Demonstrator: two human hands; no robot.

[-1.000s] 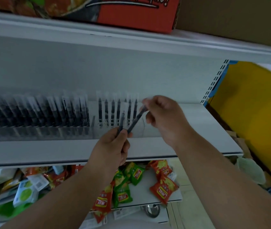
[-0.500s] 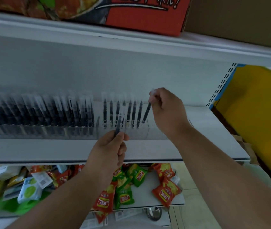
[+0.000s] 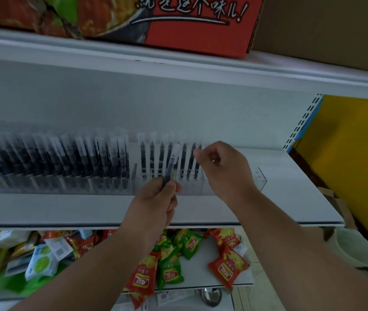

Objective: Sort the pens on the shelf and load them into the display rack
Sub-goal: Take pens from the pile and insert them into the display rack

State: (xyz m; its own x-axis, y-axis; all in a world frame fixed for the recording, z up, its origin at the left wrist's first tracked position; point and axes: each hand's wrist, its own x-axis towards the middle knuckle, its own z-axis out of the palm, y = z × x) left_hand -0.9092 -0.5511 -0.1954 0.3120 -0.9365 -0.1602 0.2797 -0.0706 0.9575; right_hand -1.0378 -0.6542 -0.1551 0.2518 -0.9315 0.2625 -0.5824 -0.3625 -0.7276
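Left hand point(image 3: 156, 203) pinching a dark capped pen point(image 3: 171, 167) steeply upright just before the clear display rack point(image 3: 258, 179), empty slots rightward, nearer the loosely curled, seemingly empty right hand point(image 3: 223, 167).

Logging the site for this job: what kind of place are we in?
Most likely a small shop: white retail shelving, a clear display rack full of pens, and snack packets on the shelf below.

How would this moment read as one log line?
left hand: holds pen | right hand: fingers curled at rack pens, grip unclear | rack: right end unfilled
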